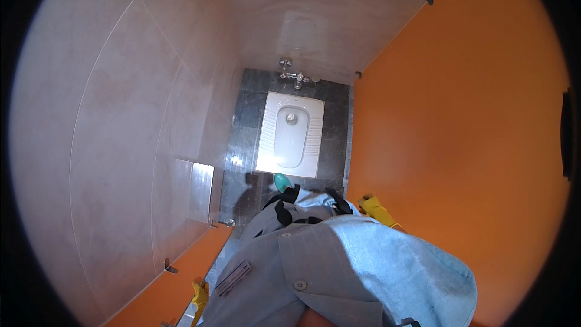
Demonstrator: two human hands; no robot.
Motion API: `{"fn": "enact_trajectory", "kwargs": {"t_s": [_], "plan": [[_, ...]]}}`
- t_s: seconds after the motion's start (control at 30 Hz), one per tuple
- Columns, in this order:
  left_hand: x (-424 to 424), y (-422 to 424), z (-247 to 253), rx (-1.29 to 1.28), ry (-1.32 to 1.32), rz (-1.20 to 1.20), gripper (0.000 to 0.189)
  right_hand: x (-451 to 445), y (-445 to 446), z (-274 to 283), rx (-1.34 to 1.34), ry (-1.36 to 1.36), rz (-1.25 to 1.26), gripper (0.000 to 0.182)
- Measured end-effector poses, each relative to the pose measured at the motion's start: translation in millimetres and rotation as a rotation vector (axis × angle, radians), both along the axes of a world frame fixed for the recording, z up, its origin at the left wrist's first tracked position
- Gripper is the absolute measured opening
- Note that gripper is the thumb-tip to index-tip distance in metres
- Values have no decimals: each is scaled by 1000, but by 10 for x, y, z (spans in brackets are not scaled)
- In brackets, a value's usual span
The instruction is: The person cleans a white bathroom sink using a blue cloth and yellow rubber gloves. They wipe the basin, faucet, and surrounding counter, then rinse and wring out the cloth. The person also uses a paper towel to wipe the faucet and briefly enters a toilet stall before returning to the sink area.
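Note:
A yellow rubber glove covers my left hand (pixel 200 297), low at the left beside the edge of an orange door panel (pixel 199 259); whether it touches that edge cannot be told. My right hand (pixel 374 208), in a matching yellow glove, hangs by my hip close to the orange partition (pixel 454 136), its fingers curled and partly hidden. In front of my feet a white ceramic squat toilet (pixel 292 141) is set into the floor. The turquoise toe of one shoe (pixel 282 182) shows at its near edge.
Chrome flush pipes and a valve (pixel 298 77) sit low on the far wall. A metal box (pixel 201 192) is mounted on the left tiled wall (pixel 122 122). Dark grey floor tiles (pixel 333 145) surround the toilet. Black straps (pixel 283 213) hang at my waist.

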State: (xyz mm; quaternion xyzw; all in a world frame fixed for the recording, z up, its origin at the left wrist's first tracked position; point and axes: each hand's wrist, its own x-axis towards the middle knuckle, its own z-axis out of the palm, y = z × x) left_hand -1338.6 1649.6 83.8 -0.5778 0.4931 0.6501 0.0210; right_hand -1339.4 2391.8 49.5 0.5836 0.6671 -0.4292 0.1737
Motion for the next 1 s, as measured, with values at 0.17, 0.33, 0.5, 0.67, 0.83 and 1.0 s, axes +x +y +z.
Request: {"fn": "enact_trajectory", "kwargs": {"t_s": [0.17, 0.33, 0.5, 0.67, 0.83, 1.0], "plan": [[-12, 111, -15, 34, 22, 54, 35, -108, 724, -54, 36, -128, -77, 49], [154, 73, -13, 22, 110, 100, 34, -1216, 765, 399, 136, -153, 254, 50], [469, -5, -6, 56, 234, 63, 33, -2223, 1070, 391, 52, 160, 103, 48], [161, 539, 480, -205, 118, 288, 29, -2972, 1313, 546, 136, 168, 280, 52], [85, 714, 752, -211, 71, 323, 30, -3596, 1723, 608, 173, 39, 416, 53], [108, 725, 756, -201, 39, 362, 34, -4093, 1841, 701, 82, 136, 422, 49]]}}
